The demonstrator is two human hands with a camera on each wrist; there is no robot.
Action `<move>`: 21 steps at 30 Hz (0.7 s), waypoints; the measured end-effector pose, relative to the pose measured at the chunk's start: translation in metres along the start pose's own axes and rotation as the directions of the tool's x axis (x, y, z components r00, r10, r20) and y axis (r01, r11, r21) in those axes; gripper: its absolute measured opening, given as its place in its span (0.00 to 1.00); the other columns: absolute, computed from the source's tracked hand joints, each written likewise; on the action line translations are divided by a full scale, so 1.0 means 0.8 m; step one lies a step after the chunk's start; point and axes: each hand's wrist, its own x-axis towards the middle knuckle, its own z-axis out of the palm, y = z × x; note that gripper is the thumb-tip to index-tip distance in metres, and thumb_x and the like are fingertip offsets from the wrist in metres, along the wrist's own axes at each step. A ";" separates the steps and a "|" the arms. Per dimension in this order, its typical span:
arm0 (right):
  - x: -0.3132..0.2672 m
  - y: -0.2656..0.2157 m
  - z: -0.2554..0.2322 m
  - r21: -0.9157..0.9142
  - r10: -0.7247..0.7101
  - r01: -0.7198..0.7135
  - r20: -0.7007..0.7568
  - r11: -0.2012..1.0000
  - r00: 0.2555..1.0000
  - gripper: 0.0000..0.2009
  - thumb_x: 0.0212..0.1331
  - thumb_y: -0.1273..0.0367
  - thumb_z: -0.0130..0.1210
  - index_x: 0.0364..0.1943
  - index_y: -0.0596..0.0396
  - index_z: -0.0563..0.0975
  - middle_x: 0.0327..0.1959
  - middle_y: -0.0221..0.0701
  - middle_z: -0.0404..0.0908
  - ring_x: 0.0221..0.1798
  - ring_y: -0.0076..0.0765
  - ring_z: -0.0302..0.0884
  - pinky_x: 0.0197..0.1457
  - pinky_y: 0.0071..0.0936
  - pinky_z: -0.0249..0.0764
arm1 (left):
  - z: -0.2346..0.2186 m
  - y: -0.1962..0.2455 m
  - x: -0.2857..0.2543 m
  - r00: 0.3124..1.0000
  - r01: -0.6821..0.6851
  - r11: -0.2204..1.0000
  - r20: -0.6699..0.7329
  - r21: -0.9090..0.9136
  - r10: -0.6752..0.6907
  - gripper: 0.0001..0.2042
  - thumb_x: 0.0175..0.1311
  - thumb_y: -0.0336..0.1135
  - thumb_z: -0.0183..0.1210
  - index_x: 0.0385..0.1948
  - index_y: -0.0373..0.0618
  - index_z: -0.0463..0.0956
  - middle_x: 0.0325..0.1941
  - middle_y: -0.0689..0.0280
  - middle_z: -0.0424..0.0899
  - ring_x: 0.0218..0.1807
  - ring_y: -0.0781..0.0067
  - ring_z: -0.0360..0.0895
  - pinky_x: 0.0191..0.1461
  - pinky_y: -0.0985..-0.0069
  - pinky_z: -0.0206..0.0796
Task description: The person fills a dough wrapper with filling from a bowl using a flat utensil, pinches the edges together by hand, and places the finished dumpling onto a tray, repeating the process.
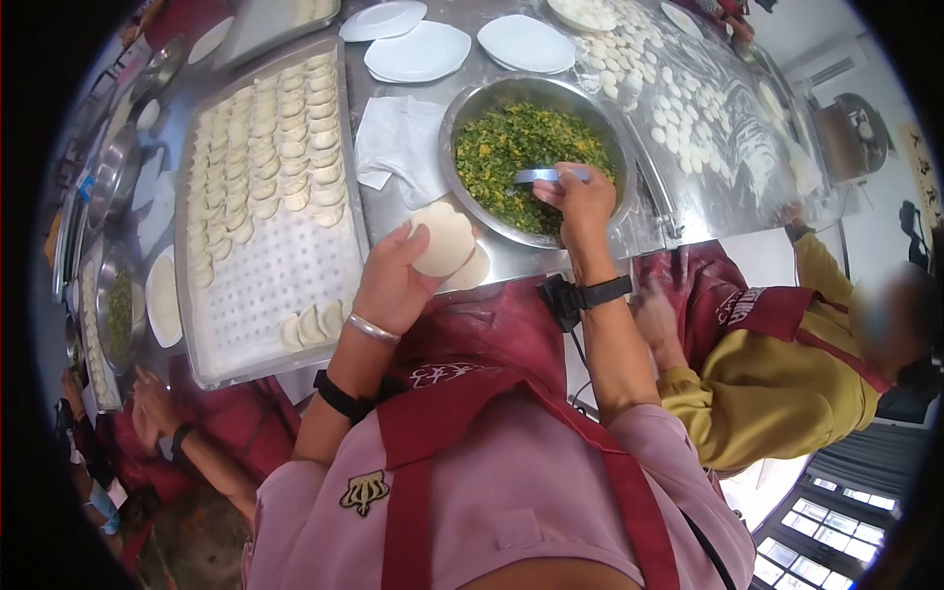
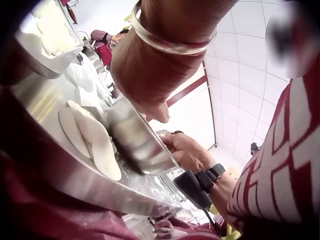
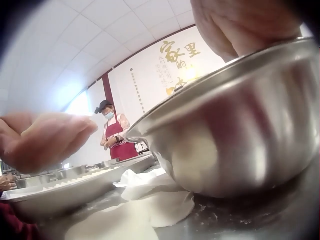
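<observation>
My left hand holds a round dumpling wrapper, thumb over its edge and fingers beneath. Below it, more wrappers lie overlapping on the metal table beside the bowl. My right hand reaches over the near right rim of a steel bowl and grips a narrow, flat, pale blue spatula. The spatula's end rests at the surface of the chopped green and yellow filling. From the right wrist view, the bowl's wall hides most of the right hand's work.
On the left stands a perforated tray with rows of folded dumplings. A white cloth lies between tray and bowl. Square white plates sit behind. Flattened dough rounds cover the floured right side. A person in yellow sleeves is close on the right.
</observation>
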 end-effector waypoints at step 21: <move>-0.020 -0.037 -0.020 0.369 0.105 -0.133 0.095 0.920 0.990 0.11 0.67 0.79 0.45 0.48 0.77 0.71 0.41 0.50 0.78 0.41 0.52 0.86 0.46 0.41 0.87 | 0.015 0.004 0.094 0.987 -0.156 0.982 -0.064 -0.103 0.150 0.18 0.75 0.28 0.43 0.63 0.30 0.61 0.66 0.47 0.69 0.68 0.49 0.68 0.75 0.53 0.58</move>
